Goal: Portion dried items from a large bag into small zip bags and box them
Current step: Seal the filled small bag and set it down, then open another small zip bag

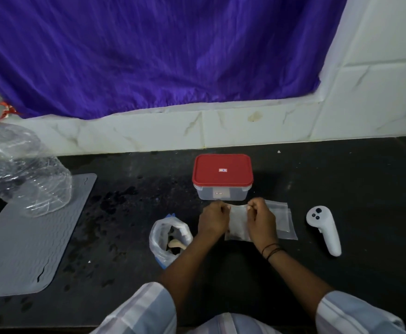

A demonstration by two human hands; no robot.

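Between box (222,178) and body, both hands pinch one zip bag (238,222) by its far edge: left hand (213,220) left corner, right hand (261,219) right. Its mouth runs left-right between them; the big bag (167,237) lies just left, nearer the left hand.

White controller (324,229), grey mat (28,237), crumpled clear plastic (23,174), purple curtain (149,51)

Both hands (213,219) (261,219) pinch a small zip bag (238,221).

Dark speckled countertop (341,273), white marble-look tiled wall (378,112) behind it, big purple curtain (149,51) hanging above. Pretty dim lighting.
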